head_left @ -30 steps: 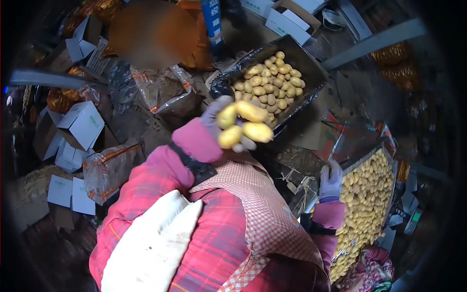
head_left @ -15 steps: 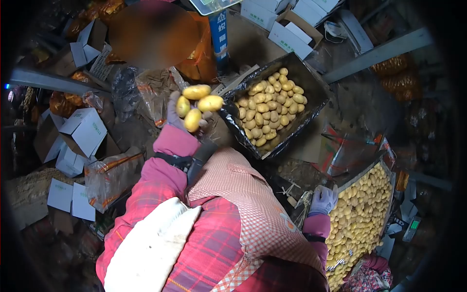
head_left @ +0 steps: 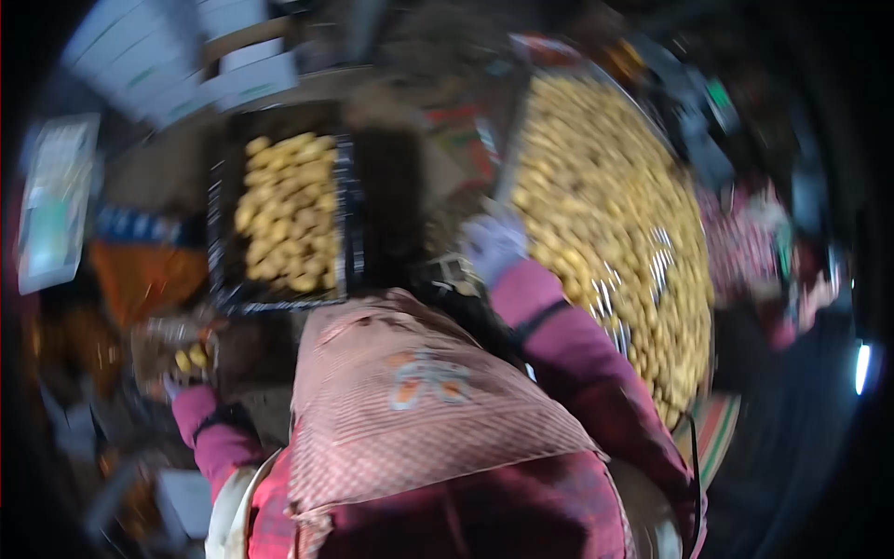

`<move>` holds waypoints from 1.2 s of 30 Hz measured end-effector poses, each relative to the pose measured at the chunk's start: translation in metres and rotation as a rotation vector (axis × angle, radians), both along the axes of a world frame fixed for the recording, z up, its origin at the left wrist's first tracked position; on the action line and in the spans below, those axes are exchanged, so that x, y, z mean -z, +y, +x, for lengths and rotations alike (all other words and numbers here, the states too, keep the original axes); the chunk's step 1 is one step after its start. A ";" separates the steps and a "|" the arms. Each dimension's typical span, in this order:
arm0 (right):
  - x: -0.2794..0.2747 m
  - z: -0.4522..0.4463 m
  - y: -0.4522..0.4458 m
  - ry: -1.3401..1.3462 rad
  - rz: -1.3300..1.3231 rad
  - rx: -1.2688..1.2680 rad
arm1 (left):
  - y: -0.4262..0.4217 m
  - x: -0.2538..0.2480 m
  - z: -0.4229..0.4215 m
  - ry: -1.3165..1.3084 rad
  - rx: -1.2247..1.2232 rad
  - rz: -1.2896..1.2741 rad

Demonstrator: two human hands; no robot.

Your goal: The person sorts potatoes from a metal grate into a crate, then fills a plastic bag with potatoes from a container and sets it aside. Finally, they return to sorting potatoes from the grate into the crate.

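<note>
My left hand [head_left: 174, 385], gloved and blurred, is low at the far left. Several yellow potatoes [head_left: 192, 358] are at its fingers, in front of a clear plastic bag [head_left: 154, 340]. My right hand [head_left: 498, 244], in a pale purple glove, rests at the near-left edge of a large sorting table [head_left: 511, 168] heaped with small potatoes [head_left: 605, 205]. Its fingers are apart and hold nothing. Between the hands, a box lined with black plastic [head_left: 217, 238] holds many potatoes [head_left: 289, 210].
White cartons [head_left: 140, 61] are stacked at the upper left. A scale-like device [head_left: 58, 205] and an orange bag [head_left: 154, 279] are at the left. Another person's patterned sleeve [head_left: 745, 233] is beyond the table at the right. Striped sacking [head_left: 717, 433] lies at the lower right.
The view has turned toward the sorting table, so the lined box now appears further left. My left hand has moved away from the box with the potatoes, toward the plastic bag. My right hand stays at the table edge.
</note>
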State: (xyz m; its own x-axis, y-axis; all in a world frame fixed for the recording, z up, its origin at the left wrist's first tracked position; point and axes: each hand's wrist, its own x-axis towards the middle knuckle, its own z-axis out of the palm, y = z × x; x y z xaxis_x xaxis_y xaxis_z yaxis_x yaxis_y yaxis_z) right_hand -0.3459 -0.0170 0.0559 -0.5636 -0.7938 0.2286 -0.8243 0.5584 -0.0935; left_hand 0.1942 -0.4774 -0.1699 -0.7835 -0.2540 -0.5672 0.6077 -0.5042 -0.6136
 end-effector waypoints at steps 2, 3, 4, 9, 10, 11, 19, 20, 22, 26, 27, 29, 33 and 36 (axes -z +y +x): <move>0.019 -0.002 0.007 0.074 -0.169 -0.004 | -0.009 -0.025 -0.058 -1.089 0.304 -0.808; 0.019 0.000 0.009 0.027 -0.095 0.024 | -0.018 -0.041 -0.096 -0.593 0.416 -1.152; 0.022 0.002 0.011 0.035 -0.110 0.053 | -0.025 -0.055 -0.130 -0.060 0.501 -1.427; 0.002 -0.007 0.017 -0.126 -0.345 0.128 | 0.080 -0.186 -0.365 -0.749 0.789 -1.680; -0.004 -0.013 0.023 -0.304 -0.516 0.184 | 0.113 -0.212 -0.402 -0.699 0.908 -1.760; 0.003 -0.027 0.044 -0.065 -0.398 0.305 | 0.147 -0.223 -0.428 -0.634 0.924 -1.806; 0.014 0.017 0.244 -0.148 -0.182 0.761 | 0.327 -0.206 -0.503 0.116 1.061 -2.377; 0.005 0.031 0.255 -0.146 -0.209 0.855 | 0.336 -0.208 -0.508 0.166 1.041 -2.457; 0.005 0.057 0.290 -0.175 -0.320 0.900 | 0.346 -0.215 -0.517 0.100 1.019 -2.583; 0.007 0.067 0.343 0.209 -0.255 1.215 | 0.367 -0.248 -0.573 0.213 0.460 -3.124; 0.011 0.066 0.351 0.285 -0.157 1.228 | 0.375 -0.247 -0.592 0.343 0.366 -3.229; 0.033 0.068 0.352 0.182 -0.202 1.295 | 0.420 -0.275 -0.621 0.066 1.001 -3.185; 0.041 0.070 0.355 0.059 -0.373 1.276 | 0.491 -0.246 -0.661 -0.025 1.038 -3.379; 0.039 0.070 0.360 0.029 -0.432 1.241 | 0.526 -0.231 -0.666 -0.160 0.987 -3.678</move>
State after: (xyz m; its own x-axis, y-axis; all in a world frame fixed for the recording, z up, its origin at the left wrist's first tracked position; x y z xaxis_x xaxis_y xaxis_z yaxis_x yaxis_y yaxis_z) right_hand -0.2755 0.3426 0.0164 -0.8513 0.3850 0.3564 0.2075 0.8710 -0.4454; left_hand -0.4716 0.0482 0.0608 -0.9325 0.3444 -0.1090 0.2881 0.8910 0.3507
